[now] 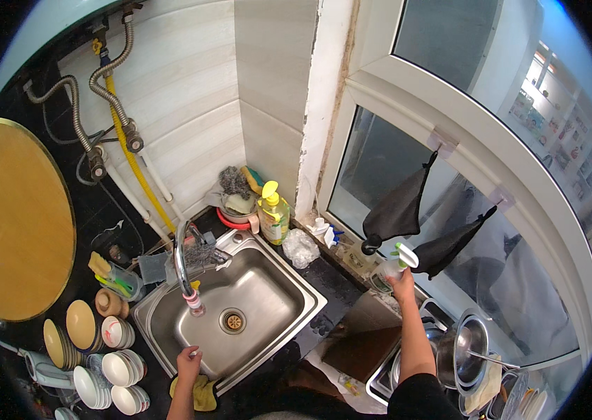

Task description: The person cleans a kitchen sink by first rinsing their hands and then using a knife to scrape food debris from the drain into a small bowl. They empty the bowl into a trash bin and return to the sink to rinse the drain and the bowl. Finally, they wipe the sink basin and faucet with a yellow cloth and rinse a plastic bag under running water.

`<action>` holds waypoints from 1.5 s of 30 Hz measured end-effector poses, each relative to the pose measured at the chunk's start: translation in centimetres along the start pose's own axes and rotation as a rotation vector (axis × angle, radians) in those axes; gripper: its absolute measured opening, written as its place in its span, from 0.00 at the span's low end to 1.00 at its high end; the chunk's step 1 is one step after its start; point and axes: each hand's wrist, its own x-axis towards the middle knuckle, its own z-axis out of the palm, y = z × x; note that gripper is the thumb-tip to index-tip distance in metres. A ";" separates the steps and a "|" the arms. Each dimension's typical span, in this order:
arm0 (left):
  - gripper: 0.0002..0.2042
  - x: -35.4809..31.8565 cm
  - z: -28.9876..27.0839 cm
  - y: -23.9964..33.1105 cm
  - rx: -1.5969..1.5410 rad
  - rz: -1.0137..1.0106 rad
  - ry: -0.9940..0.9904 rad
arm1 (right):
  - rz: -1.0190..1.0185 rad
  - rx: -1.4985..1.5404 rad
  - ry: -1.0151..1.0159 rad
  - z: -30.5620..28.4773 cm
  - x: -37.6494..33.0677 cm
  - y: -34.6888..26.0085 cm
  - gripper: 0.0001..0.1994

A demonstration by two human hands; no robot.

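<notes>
My right hand (401, 285) reaches to the window ledge and is closed around a clear spray bottle (382, 274) with a white and green trigger head (406, 256). Fingers cover part of the bottle. Over the near left rim of the steel sink (268, 297) is my left hand (188, 364), its fingers loosely bent with nothing visible in them. Just below it, a yellow cloth (203, 394) lies on the counter. The curved faucet (181, 259) hangs over the basin, left of the drain (232, 320).
Yellow dish soap bottle (274, 217), crumpled plastic bag (300, 248) and a bowl of scrubbers (237, 203) stand behind the sink. Stacked bowls (124, 367) fill the left counter. Metal basins (471, 343) sit at the right. Dark cloths (402, 206) hang on the window.
</notes>
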 end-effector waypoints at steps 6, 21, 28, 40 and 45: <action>0.11 -0.5 -0.3 -0.6 -0.009 -0.064 0.035 | -0.049 -0.120 0.085 1.0 0.4 0.7 0.27; 0.11 -3.7 -1.0 -0.8 0.019 -0.206 0.069 | -0.775 -0.327 -0.387 20.6 -1.0 -11.5 0.25; 0.11 -5.4 -1.6 1.8 0.015 -0.207 0.100 | -0.544 -0.660 -0.410 28.1 -0.2 -11.6 0.24; 0.11 -4.9 0.0 -1.7 0.005 -0.104 0.117 | -0.603 -0.355 -0.477 14.3 -5.7 -3.8 0.14; 0.11 -4.7 0.1 -2.4 -0.116 -0.076 0.113 | -0.571 -0.221 -0.423 15.2 -4.7 -5.4 0.12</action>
